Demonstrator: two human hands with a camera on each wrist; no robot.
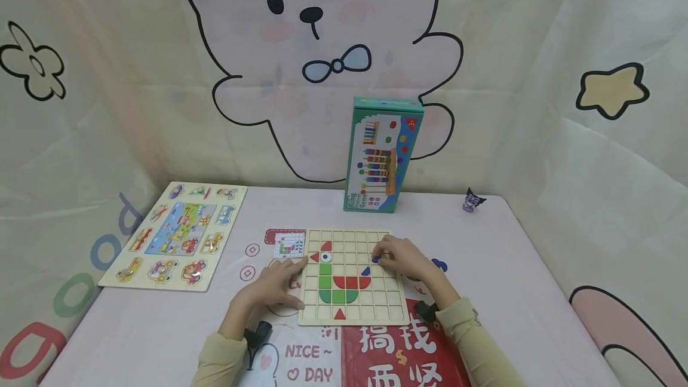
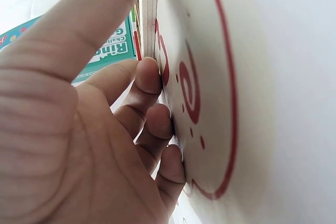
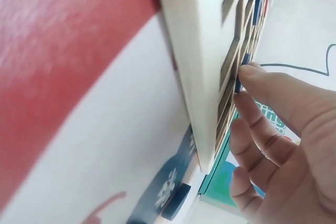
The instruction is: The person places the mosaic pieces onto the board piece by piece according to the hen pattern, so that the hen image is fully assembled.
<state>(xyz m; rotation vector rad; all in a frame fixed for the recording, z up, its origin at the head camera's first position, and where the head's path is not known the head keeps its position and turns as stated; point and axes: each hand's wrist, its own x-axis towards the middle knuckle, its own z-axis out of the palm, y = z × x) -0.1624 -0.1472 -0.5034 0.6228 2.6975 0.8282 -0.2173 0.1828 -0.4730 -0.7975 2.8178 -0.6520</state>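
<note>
A wooden grid board (image 1: 384, 306) lies on the table, its cells partly filled with coloured pieces. Near its right side, my right hand (image 1: 402, 257) pinches a small blue piece (image 3: 245, 61) between thumb and index finger, against the grid. Another blue piece (image 1: 366, 271) sits just to the left, above a row of red pieces (image 1: 352, 282). Green pieces (image 1: 325, 282), an eye piece (image 1: 325, 257) and red triangles (image 1: 340, 315) are also on the board. At the board's left edge rests my left hand (image 1: 273, 285), thumb and index finger spread and touching the edge.
A printed pattern card (image 1: 290, 245) lies by the board's upper left. Loose blue pieces (image 1: 439, 264) are beyond my right wrist. At the back stand a green game box (image 1: 383, 154) and a small purple wrapped item (image 1: 472, 200). A vehicle puzzle board (image 1: 147, 283) is at the left.
</note>
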